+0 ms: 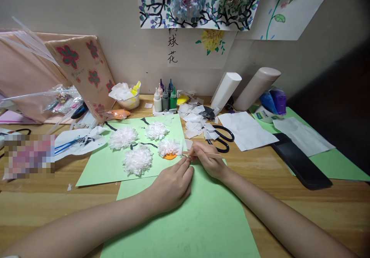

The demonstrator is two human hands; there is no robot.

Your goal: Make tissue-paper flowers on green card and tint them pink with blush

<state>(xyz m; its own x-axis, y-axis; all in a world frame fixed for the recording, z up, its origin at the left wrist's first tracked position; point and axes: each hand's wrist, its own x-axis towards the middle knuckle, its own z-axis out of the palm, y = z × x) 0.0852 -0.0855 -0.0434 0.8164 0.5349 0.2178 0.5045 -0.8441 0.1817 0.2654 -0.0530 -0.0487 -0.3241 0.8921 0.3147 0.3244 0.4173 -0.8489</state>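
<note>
My right hand (209, 159) pinches a thin wooden stick (216, 156), its tip close to the fingers of my left hand (175, 181). That left hand lies over the green papers with its fingers pressed together and the fingertips meeting those of the right; whatever is between them is hidden. Just left of the fingertips, a ruffled white tissue-paper flower (167, 147) shows bare orange glue or paint (170, 156) at its lower edge. Several fuller white flowers (138, 159) sit on the upper green sheet (100, 169), beside dark painted strokes. A second green sheet (185, 227) extends under my forearms.
Loose white paper squares (195, 121) are heaped behind my hands, next to black-handled scissors (224, 138). White sheets (247, 131) and a black phone (300, 161) lie rightward. Paint bottles (165, 100) and a tissue-filled bowl (127, 100) stand by the wall. A stained paper (79, 142) lies left.
</note>
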